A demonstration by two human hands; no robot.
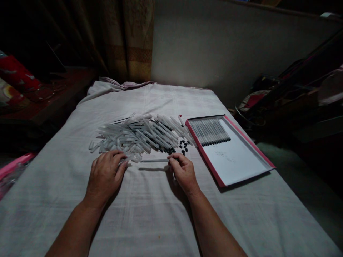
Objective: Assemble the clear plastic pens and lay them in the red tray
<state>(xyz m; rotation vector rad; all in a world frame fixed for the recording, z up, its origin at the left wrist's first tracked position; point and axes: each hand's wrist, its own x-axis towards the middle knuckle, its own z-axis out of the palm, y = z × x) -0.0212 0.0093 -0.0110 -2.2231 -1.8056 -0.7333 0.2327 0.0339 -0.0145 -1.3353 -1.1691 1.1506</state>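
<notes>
My right hand [183, 170] pinches a slim pen [155, 160] near its dark end, holding it level just above the cloth with its other end pointing left. At the near edge of the pile, my left hand [105, 175] has thumb and fingers drawn together on a clear pen cap, largely hidden by the fingertips. Beyond both hands spreads a heap of translucent pen barrels [142, 132] with dark refills among them. Loose clear caps [115, 144] lie on its left side. Small black plugs [183, 145] are scattered on its right.
A shallow pink-edged box lid [209, 162] rests on the right, with a row of assembled pens [211, 132] inside along its far left part. A white cloth [150, 214] covers the bed-like surface. Dark shelving with a red package [20, 73] stands at the left.
</notes>
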